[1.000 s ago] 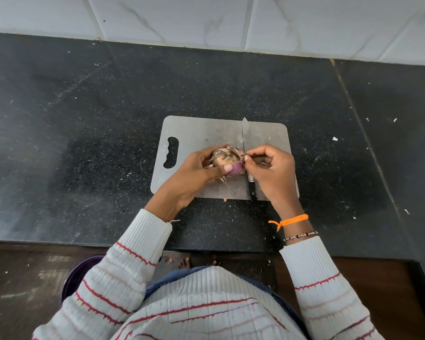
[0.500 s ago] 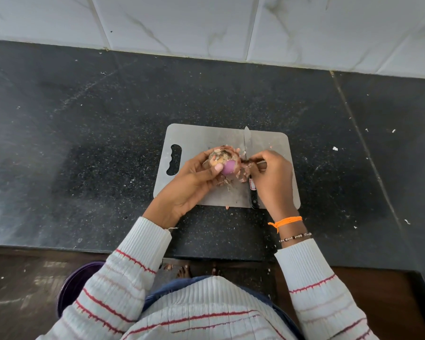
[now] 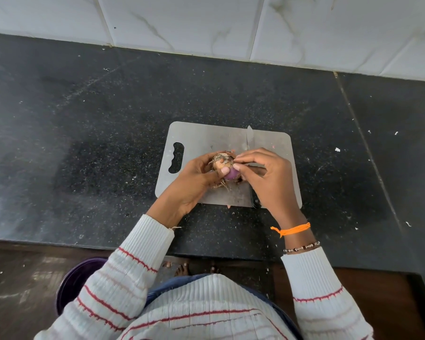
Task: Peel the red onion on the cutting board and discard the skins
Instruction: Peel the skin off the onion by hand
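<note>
Item: red onion, part peeled, held just above the cutting board.

Grip: left hand curled round the onion from the left, thumb pressed on a bare purple patch. Right hand pinches at the dry skin on the top right, fingertips closed — how much skin they have hold of cannot be told.

Near the grip: knife lying under the right hand, blade pointing away; root hairs hanging below the thumb.

Handling, as judged: bulb firm and light; bared flesh likely slick; skin papery, brittle, apt to tear in flakes — best taken at a loose edge by the top.

Below the left sleeve: purple tub on the floor, possibly for skins.
</note>
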Available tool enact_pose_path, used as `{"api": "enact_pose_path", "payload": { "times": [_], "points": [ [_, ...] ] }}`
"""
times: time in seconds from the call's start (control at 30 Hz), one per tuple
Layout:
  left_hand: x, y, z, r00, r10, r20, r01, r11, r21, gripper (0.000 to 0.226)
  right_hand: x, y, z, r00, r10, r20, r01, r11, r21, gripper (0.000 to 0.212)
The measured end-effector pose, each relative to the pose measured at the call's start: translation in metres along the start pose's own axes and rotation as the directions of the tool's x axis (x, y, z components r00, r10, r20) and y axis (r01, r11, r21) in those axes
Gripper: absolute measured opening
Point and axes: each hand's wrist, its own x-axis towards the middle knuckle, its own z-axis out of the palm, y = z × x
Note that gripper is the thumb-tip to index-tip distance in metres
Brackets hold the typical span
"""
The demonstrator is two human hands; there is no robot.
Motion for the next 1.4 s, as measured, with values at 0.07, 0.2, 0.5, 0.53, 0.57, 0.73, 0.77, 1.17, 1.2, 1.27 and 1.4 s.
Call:
{"api": "enact_pose_path", "payload": {
  "times": [0.07, 0.2, 0.5, 0.53, 0.57, 0.73, 0.77, 1.17, 1.2, 1.27, 1.4],
  "points": [
    [0.000, 0.000, 0.000, 1.000, -0.003, 0.007, 0.003, 1.000, 0.012, 0.033, 0.000, 0.001, -0.001, 1.000, -0.002, -0.001, 0.002, 1.000, 0.003, 0.008],
    [0.001, 0.002, 0.000, 1.000, -0.007, 0.018, 0.006, 1.000, 0.029, 0.031, 0.001, 0.002, -0.002, 1.000, -0.002, -0.004, 0.002, 1.000, -0.003, 0.008],
    [0.007, 0.000, -0.001, 1.000, -0.015, 0.007, 0.014, 0.995, 0.101, 0.038, 0.003, 0.007, -0.001, 0.999, -0.045, -0.007, 0.044, 0.999, -0.018, 0.007],
    [0.007, -0.001, 0.000, 1.000, -0.015, -0.002, 0.015, 0.995, 0.099, 0.038, 0.003, 0.009, 0.000, 1.000, -0.003, -0.027, 0.002, 1.000, -0.010, 0.008],
    [0.007, -0.001, 0.000, 1.000, -0.015, -0.011, 0.015, 0.996, 0.093, 0.037, 0.004, 0.011, 0.002, 0.997, 0.056, -0.054, -0.055, 0.998, 0.014, 0.009],
    [0.007, -0.001, 0.001, 1.000, -0.018, -0.016, 0.019, 0.998, 0.060, 0.032, 0.001, 0.011, 0.005, 0.974, 0.195, -0.118, -0.184, 0.978, 0.100, 0.025],
    [0.007, -0.001, 0.001, 1.000, -0.016, -0.018, 0.017, 0.998, 0.064, 0.033, 0.001, 0.010, 0.005, 0.971, 0.206, -0.118, -0.194, 0.975, 0.108, 0.026],
    [0.006, -0.001, 0.001, 1.000, -0.005, 0.010, 0.004, 0.998, 0.066, 0.037, -0.003, 0.014, 0.013, 0.958, 0.286, -0.026, -0.271, 0.932, 0.239, 0.006],
    [0.004, 0.000, 0.002, 1.000, -0.012, 0.021, 0.012, 0.999, 0.031, 0.039, -0.002, 0.014, 0.012, 0.955, 0.294, -0.048, -0.275, 0.933, 0.234, 0.007],
    [0.002, 0.001, 0.003, 0.998, -0.026, 0.058, 0.028, 0.999, -0.044, 0.040, -0.001, 0.016, 0.011, 0.946, 0.308, -0.100, -0.283, 0.937, 0.203, 0.007],
    [0.001, 0.002, 0.001, 0.989, -0.015, 0.148, 0.039, 0.986, -0.162, 0.046, -0.001, 0.022, 0.010, 0.936, 0.324, -0.135, -0.309, 0.943, 0.122, 0.007]
  ]
}}
